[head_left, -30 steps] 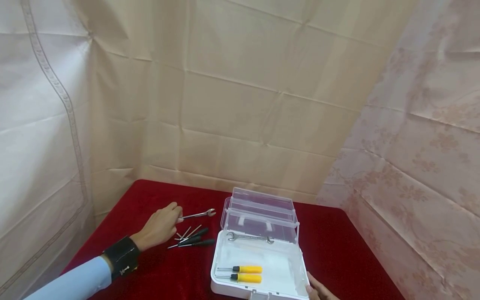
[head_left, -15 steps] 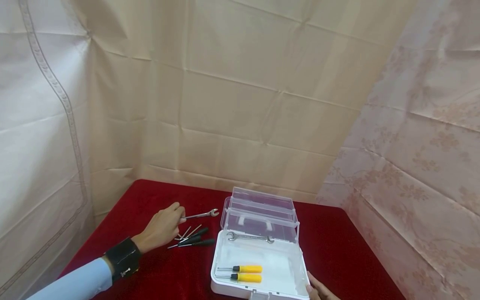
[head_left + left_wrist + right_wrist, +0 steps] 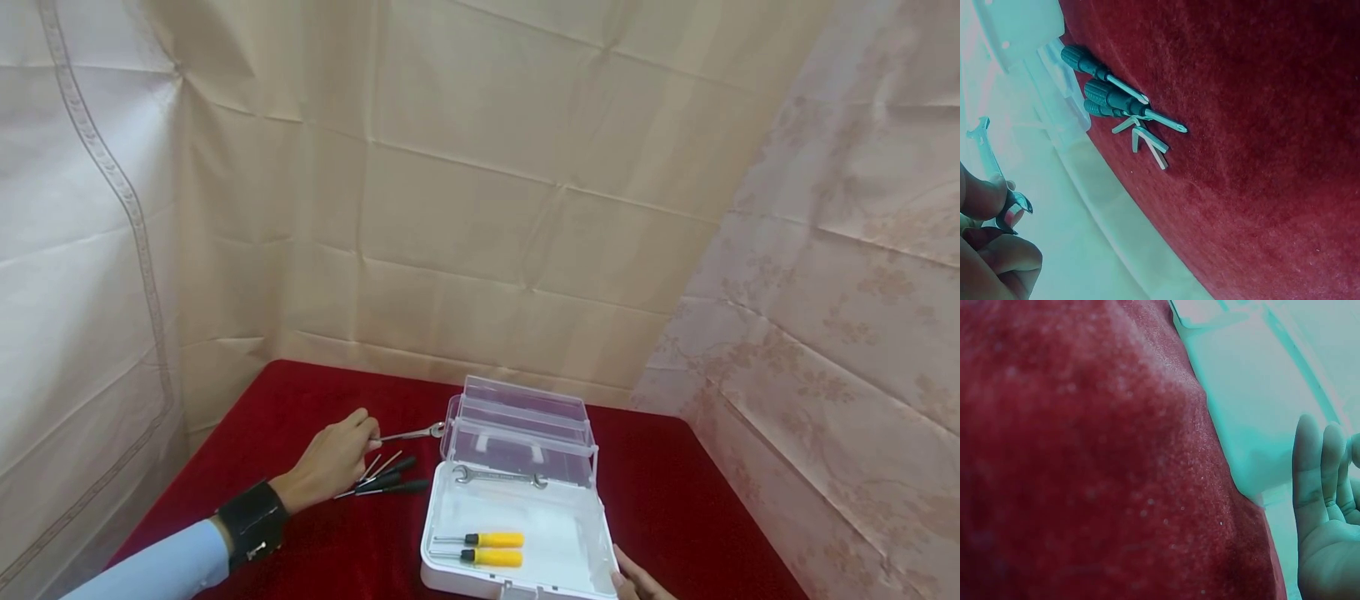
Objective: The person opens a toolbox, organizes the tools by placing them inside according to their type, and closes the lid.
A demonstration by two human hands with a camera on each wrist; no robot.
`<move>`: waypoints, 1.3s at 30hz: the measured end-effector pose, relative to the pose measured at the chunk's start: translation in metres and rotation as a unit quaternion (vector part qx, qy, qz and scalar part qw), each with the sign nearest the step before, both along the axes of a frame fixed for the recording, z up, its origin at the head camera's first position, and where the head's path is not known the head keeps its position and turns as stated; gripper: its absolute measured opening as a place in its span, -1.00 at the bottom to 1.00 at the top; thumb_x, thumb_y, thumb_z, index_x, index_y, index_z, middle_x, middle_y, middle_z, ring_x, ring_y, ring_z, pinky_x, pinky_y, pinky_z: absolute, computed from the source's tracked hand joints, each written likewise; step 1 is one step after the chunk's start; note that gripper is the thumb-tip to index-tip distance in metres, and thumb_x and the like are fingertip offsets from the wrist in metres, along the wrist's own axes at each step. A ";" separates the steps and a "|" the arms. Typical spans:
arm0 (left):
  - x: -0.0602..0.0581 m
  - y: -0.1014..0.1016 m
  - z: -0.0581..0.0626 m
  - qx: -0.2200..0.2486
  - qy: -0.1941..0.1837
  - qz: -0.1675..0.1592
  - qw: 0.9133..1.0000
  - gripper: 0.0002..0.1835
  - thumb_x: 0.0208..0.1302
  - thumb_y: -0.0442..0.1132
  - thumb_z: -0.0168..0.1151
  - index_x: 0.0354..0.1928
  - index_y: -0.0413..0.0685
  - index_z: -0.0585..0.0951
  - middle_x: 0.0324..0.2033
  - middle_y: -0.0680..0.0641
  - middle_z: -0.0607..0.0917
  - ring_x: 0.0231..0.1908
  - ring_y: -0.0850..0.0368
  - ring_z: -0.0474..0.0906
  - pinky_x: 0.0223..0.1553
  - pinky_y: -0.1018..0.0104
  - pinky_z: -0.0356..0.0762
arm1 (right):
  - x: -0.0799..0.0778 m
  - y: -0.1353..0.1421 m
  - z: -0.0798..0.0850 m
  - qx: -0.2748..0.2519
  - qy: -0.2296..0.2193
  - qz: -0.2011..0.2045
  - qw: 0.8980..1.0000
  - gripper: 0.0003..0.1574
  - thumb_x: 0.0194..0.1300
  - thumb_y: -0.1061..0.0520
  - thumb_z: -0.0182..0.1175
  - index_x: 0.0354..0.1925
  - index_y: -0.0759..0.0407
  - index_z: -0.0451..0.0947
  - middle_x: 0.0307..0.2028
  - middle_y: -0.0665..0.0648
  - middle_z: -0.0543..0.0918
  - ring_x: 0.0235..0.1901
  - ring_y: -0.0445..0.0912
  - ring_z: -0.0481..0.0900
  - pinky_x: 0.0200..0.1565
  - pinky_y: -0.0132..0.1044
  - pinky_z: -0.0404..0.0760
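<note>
Left grip (image 3: 333, 457) outstretched, pinching wrench (image 3: 412, 434), right grip (image 3: 641, 579) at toolbox (image 3: 459, 583) corner

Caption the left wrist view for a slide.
Left hand pinching a silver metal wrench; dark-handled screwdrivers and pale L-shaped metal hex keys lie on red cloth.

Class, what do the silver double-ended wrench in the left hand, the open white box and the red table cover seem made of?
Held silver double-ended wrench: metal, perhaps polished steel, from its bright glints.
Open white box: probably plastic, smooth and slightly glossy, with rounded edges.
Red table cover: fabric, perhaps velvet, from its soft, uneven nap.
</note>
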State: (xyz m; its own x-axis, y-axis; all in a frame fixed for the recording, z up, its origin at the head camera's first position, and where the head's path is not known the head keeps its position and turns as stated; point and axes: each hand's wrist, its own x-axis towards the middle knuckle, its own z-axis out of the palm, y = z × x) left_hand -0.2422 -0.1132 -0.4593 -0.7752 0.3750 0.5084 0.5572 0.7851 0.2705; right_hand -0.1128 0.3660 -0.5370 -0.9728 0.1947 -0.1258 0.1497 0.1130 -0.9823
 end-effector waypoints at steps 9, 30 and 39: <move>0.004 0.008 0.003 -0.005 0.021 -0.003 1.000 -0.85 0.21 -0.39 0.45 -0.27 -0.09 0.63 -0.44 0.11 0.40 -0.55 0.31 0.23 -0.53 0.49 0.34 | 0.000 0.001 -0.002 0.002 0.003 -0.003 1.000 0.38 0.12 -0.46 0.34 0.46 0.52 0.16 0.09 0.56 0.60 -0.13 0.16 0.74 -0.20 -0.03 0.73; 0.004 0.023 0.008 0.005 0.057 -0.019 0.998 -0.83 0.19 -0.37 0.48 -0.28 -0.07 0.64 -0.45 0.12 0.39 -0.55 0.32 0.21 -0.53 0.51 0.33 | -0.001 0.001 0.005 0.000 -0.037 -0.002 0.999 0.46 -0.02 -0.51 0.41 0.48 0.45 0.20 0.14 0.53 0.59 -0.09 0.19 0.73 -0.16 0.06 0.72; 0.004 0.029 0.011 0.004 0.072 -0.030 0.997 -0.86 0.21 -0.38 0.45 -0.29 -0.07 0.64 -0.44 0.08 0.43 -0.54 0.31 0.23 -0.54 0.49 0.31 | -0.001 -0.001 0.005 0.012 -0.033 -0.019 0.999 0.49 -0.08 -0.55 0.42 0.45 0.45 0.25 0.15 0.53 0.59 -0.10 0.19 0.74 -0.17 0.06 0.72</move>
